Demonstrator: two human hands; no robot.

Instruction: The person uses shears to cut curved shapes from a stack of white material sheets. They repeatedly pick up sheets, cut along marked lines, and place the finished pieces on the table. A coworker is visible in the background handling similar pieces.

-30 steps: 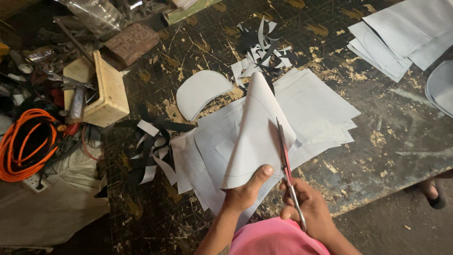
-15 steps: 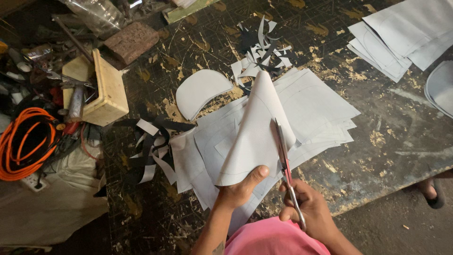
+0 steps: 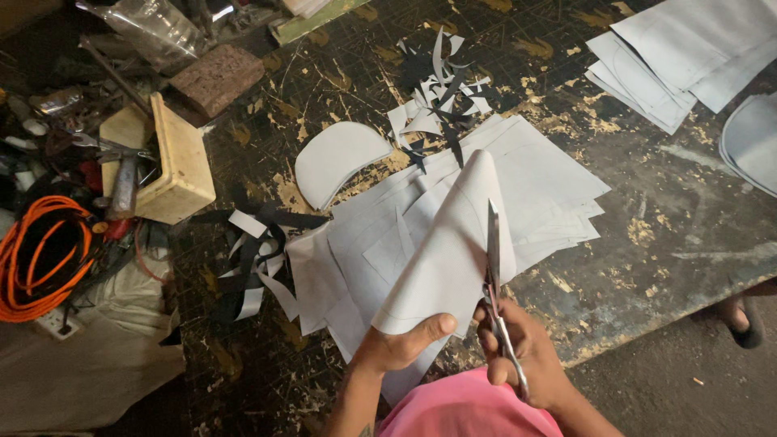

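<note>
Left hand (image 3: 396, 344) pinching near edge of curled grey sheet (image 3: 453, 251) above the stack (image 3: 558, 194). Right hand (image 3: 522, 356) closed round scissors (image 3: 495, 283). Light, floppy; best held near cut line.

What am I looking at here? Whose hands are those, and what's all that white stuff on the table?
The picture comes from a camera worn on a person's head, looking down at their own two hands. The left hand pinches the bottom edge of a lifted white sheet. The right hand grips scissors, whose blades lie along that sheet's edge. Underneath is a pile of white sheets on a dark, scratched table. Nearby lie a curved cut-out piece, scraps and black and white strips. At the left are an orange cord and a cream-coloured box.
</note>
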